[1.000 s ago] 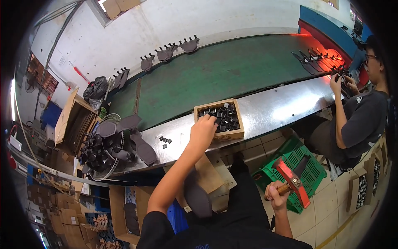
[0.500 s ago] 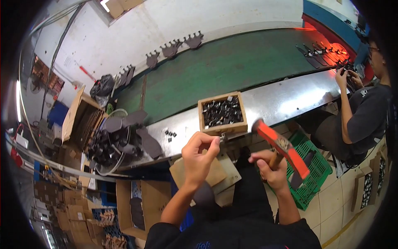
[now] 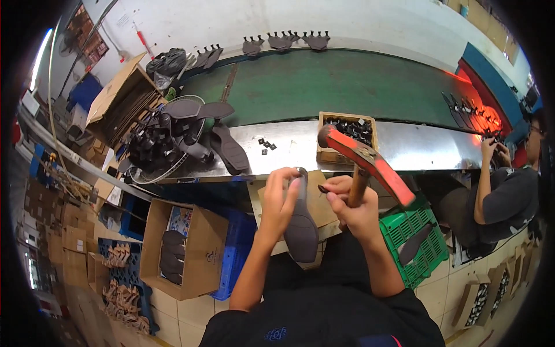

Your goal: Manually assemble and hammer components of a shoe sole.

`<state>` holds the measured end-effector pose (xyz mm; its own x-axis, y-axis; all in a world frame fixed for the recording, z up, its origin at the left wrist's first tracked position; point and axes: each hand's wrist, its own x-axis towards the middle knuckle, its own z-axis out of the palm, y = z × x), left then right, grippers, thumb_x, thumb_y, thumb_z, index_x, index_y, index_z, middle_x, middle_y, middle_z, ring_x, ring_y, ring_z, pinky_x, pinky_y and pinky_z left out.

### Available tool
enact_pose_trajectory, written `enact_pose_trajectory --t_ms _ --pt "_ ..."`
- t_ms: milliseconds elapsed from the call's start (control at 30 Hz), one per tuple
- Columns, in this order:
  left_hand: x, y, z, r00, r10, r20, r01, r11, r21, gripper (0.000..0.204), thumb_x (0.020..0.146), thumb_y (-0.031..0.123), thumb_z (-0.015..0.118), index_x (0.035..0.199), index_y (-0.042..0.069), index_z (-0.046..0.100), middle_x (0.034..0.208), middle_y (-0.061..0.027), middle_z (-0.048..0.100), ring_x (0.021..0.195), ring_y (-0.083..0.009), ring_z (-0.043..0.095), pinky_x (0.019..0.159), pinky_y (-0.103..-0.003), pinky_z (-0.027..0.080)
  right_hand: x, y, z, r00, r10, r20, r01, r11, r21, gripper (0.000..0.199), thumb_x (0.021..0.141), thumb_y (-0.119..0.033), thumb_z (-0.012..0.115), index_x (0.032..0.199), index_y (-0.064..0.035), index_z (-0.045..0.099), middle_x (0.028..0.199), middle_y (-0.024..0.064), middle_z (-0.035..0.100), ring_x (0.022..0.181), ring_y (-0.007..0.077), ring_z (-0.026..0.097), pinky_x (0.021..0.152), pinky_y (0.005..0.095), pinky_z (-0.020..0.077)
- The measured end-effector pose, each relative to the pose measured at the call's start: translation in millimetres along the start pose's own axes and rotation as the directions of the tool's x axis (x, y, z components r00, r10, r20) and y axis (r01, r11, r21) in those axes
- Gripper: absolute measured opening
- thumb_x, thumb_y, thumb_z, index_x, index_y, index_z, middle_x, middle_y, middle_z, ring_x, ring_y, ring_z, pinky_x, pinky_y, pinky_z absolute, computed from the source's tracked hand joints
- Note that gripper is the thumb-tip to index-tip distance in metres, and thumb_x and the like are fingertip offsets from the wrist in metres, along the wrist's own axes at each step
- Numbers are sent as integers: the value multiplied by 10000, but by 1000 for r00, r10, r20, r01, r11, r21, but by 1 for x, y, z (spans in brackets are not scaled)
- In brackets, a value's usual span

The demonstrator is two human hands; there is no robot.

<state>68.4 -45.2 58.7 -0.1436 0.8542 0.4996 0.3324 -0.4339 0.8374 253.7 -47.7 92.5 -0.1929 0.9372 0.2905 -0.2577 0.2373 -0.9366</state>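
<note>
My left hand (image 3: pixel 276 205) is closed on the narrow end of a dark grey shoe sole (image 3: pixel 302 234), which stands in front of a pale board (image 3: pixel 321 199). My right hand (image 3: pixel 361 214) is wrapped round the wooden handle of a hammer (image 3: pixel 370 165) with a worn red head. Its thumb and forefinger also pinch a small black piece (image 3: pixel 323 188) close to the sole's top. Behind the hammer head, a wooden box (image 3: pixel 332 156) holds many small black parts. Several loose black pieces (image 3: pixel 266 146) lie on the metal ledge to the left.
Beyond the ledge (image 3: pixel 289 159) runs a green conveyor belt (image 3: pixel 347 75) with soles along its far edge. Soles and black parts fill a wire basket (image 3: pixel 156 176). A cardboard box (image 3: pixel 202 248) is at left, a green crate (image 3: pixel 416 243) at right. A co-worker (image 3: pixel 509 191) sits farther right.
My left hand has gone from pinching a small piece to holding the sole. A small black piece now shows in my right fingers, and the hammer has moved slightly left. The view has shifted.
</note>
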Motion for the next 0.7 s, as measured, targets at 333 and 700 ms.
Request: enact_pose_trajectory --t_ms 333,700 --pt "-7 -75 -8 993 -48 107 4 926 378 265 819 253 778 1003 84 689 968 -46 700 961 -242 647 995 -434 364 54 69 4 978 58 202 15 938 -346 212 845 -90 759 1013 29 710 890 47 713 781 93 619 704 261 499" --pt "-31 -66 -18 999 -32 24 21 935 354 246 795 163 765 1010 81 679 997 -46 696 1013 -227 635 1030 -419 330 56 73 9 914 11 407 199 859 -471 210 826 -74 720 1015 13 690 815 150 661 731 229 622 707 342 489"
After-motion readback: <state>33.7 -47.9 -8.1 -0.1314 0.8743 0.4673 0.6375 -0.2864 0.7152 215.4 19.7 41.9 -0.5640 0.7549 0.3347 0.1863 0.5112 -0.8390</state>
